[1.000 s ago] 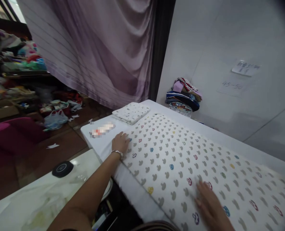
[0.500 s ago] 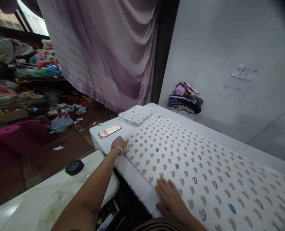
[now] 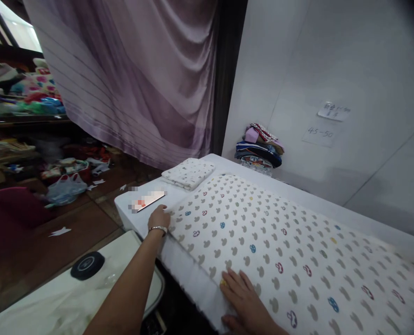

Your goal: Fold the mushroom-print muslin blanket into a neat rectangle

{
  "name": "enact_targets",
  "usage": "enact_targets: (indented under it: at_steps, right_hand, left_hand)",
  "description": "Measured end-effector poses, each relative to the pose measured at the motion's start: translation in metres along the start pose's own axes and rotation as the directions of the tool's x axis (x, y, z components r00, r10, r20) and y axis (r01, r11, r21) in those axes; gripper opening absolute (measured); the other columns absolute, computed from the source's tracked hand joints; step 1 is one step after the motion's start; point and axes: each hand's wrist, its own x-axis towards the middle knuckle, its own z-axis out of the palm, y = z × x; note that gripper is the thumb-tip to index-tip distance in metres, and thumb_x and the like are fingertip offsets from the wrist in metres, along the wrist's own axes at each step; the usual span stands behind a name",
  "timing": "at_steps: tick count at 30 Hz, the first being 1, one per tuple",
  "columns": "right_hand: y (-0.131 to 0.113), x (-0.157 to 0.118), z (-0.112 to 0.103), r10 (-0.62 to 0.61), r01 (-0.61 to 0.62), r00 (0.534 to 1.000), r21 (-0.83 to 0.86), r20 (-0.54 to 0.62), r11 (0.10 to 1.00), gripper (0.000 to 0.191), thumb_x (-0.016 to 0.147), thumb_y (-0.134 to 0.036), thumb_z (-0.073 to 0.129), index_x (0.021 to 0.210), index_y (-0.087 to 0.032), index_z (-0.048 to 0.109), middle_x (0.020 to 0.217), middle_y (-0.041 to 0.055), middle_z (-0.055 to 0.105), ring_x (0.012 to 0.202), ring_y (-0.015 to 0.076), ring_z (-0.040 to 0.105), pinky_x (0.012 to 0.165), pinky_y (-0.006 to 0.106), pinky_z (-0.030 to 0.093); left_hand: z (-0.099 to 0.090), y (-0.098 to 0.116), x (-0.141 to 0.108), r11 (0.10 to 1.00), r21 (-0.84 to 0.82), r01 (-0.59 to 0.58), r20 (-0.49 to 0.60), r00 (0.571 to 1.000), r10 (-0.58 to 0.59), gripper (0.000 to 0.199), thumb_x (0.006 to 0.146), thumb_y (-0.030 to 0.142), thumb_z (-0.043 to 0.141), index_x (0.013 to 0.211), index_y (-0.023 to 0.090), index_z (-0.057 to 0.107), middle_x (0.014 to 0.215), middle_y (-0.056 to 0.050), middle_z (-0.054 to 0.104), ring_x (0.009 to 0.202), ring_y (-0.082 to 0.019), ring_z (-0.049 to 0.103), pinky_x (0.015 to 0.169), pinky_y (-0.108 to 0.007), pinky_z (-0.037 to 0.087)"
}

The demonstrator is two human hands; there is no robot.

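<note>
A white cloth (image 3: 262, 232) printed with grey, blue and red figures lies spread over a white-covered table (image 3: 189, 267). At its near-left corner, my left hand (image 3: 159, 217), with a bracelet (image 3: 158, 229) on the wrist, is closed on the cloth's edge; its fingertips are partly hidden. My right hand (image 3: 243, 293) rests palm down on the near edge of the cloth, fingers stretched out. Beyond the left hand lie a partly blurred-out flat object (image 3: 149, 200) and a folded printed cloth (image 3: 189, 172).
At lower left stands a white table (image 3: 49, 298) bearing a round black object (image 3: 88, 265). A stack of folded fabrics (image 3: 259, 146) is by the white wall (image 3: 349, 70). A purple curtain (image 3: 140, 79) hangs behind. Bags and boxes clutter the floor at left.
The view has turned slightly right, so the scene sits further left. My left hand's fingers look more drawn in at the cloth's corner. The right hand stays flat on the cloth.
</note>
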Motion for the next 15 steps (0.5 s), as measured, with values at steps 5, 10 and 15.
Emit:
enact_targets:
  at_steps: [5, 10, 15]
  right_hand:
    - [-0.002, 0.011, -0.023, 0.026, -0.026, 0.997, 0.006, -0.076, 1.0, 0.071, 0.081, -0.033, 0.054, 0.146, -0.033, 0.025, 0.148, 0.0027, 0.027, 0.134, 0.0296, 0.03, 0.105, 0.055, 0.031]
    - [-0.004, 0.021, -0.026, 0.051, -0.051, 0.999, 0.026, 0.001, 0.998, 0.073, 0.079, -0.035, 0.059, 0.145, -0.031, 0.028, 0.149, 0.0038, 0.025, 0.135, 0.0337, 0.026, 0.107, 0.059, 0.026]
    - [0.001, 0.02, -0.013, 0.039, -0.039, 0.999, 0.034, 0.003, 0.999, 0.079, 0.075, -0.036, 0.062, 0.146, -0.033, 0.026, 0.149, 0.003, 0.022, 0.134, 0.0361, 0.028, 0.106, 0.061, 0.028]
  left_hand:
    - [-0.003, 0.006, 0.002, 0.995, 0.098, 0.007, 0.078, 0.997, -0.015, 0.039, 0.079, 0.026, 0.048, 0.116, 0.023, 0.057, 0.118, -0.01, 0.063, 0.105, -0.025, 0.061, 0.08, -0.035, 0.049]
    - [-0.003, 0.028, 0.014, 0.972, 0.223, -0.077, 0.164, 0.986, 0.04, 0.046, 0.087, 0.048, 0.034, 0.105, 0.017, 0.063, 0.111, -0.015, 0.066, 0.104, -0.028, 0.061, 0.081, -0.038, 0.049]
    - [0.016, 0.063, 0.047, 0.947, 0.244, -0.21, 0.208, 0.965, 0.161, 0.045, 0.09, 0.038, 0.03, 0.1, 0.013, 0.067, 0.109, -0.017, 0.067, 0.101, -0.027, 0.063, 0.081, -0.037, 0.048]
